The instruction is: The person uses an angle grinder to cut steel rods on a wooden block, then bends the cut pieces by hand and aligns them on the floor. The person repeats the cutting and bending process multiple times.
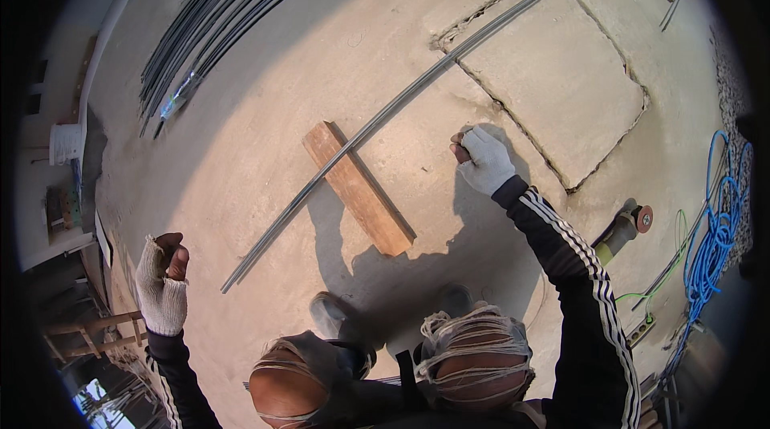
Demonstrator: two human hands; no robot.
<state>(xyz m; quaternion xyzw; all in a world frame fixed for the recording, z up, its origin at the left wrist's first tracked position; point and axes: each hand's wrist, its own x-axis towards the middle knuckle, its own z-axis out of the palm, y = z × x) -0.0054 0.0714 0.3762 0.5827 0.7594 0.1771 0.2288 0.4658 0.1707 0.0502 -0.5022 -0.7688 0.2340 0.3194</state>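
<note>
Two or more thin grey metal rods run diagonally across the concrete floor, side by side. They rest on a reddish-brown wooden block that lies crosswise under them. My right hand, in a white glove with bare fingertips, hovers right of the rods with its fingers curled closed and nothing visible in them. Off to the left, beyond the rods' near end, my left hand is raised in a similar glove. Its fingers are loosely bent, a gap shows beside the thumb, and it touches nothing.
A bundle of dark rods lies at the far left. An angle grinder sits at the right, near a green cord, a power strip and a coiled blue hose. Cracks outline a floor slab.
</note>
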